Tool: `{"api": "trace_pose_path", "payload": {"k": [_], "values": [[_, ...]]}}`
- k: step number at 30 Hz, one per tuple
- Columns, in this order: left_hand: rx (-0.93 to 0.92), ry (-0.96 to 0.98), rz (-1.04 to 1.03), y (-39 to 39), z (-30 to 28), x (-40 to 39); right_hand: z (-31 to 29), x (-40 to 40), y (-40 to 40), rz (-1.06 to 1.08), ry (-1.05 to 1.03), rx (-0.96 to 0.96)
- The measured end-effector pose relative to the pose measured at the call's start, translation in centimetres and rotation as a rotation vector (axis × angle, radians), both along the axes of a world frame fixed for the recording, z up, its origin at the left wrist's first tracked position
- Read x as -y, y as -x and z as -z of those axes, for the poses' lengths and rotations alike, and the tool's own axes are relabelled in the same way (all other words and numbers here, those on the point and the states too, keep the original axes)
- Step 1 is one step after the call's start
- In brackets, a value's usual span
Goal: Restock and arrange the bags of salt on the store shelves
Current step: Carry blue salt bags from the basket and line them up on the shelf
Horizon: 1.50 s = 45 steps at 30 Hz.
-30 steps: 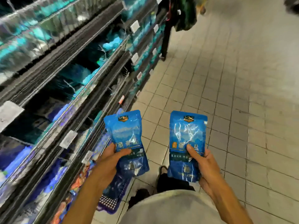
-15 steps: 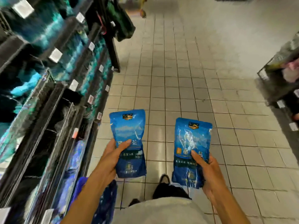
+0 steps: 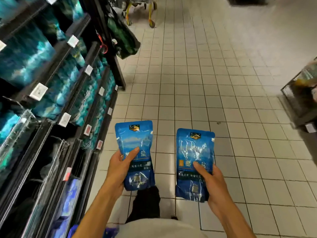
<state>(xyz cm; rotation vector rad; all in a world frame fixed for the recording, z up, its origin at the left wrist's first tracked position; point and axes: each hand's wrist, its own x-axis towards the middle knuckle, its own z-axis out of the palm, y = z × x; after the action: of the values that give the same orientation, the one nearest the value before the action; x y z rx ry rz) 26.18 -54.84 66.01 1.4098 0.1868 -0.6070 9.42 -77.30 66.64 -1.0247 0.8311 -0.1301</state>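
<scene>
Two blue salt bags are being carried along the aisle, neither shelved yet. The left hand (image 3: 118, 166) is holding the left salt bag (image 3: 135, 143) in its grip, thumb across the front; the right hand (image 3: 211, 182) is holding the right salt bag (image 3: 194, 152) likewise. The store shelves (image 3: 72, 90) on the left are looking largely stocked further along, with darker gaps nearer; those probably still need filling.

Both forearms are bare, with no sleeves, gloves or wrist items visible. A light grey top (image 3: 159, 228) covers the torso; dark trousers (image 3: 145, 203) cover the legs.
</scene>
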Motion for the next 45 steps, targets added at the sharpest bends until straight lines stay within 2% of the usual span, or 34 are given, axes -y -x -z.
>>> {"api": "trace_pose_path", "payload": {"k": [6,11,22,27,34,39,45], "values": [[0.015,0.024,0.019,-12.4,0.9,4.2,0.2,3.1,-11.5,0.024,0.04,0.011],[0.029,0.056,0.05,-21.8,-0.5,7.1,-1.5,5.0,-20.2,0.06,0.058,0.024],[0.072,0.064,0.066,-39.3,-2.0,14.3,-2.5,12.5,-38.1,0.034,0.085,0.04],[0.108,0.039,-0.06,-46.9,-2.2,17.9,-2.4,18.6,-48.7,-0.113,0.135,0.078],[0.145,0.035,-0.362,-55.6,-5.0,20.8,-5.0,24.3,-65.1,-0.409,0.142,0.164],[0.207,0.028,-0.57,-59.6,-8.1,18.9,-7.6,23.1,-75.2,-0.604,0.112,0.246],[0.343,-0.037,-0.819,-62.7,-13.3,13.6,-10.9,16.3,-84.9,-0.821,0.08,0.383]]}}
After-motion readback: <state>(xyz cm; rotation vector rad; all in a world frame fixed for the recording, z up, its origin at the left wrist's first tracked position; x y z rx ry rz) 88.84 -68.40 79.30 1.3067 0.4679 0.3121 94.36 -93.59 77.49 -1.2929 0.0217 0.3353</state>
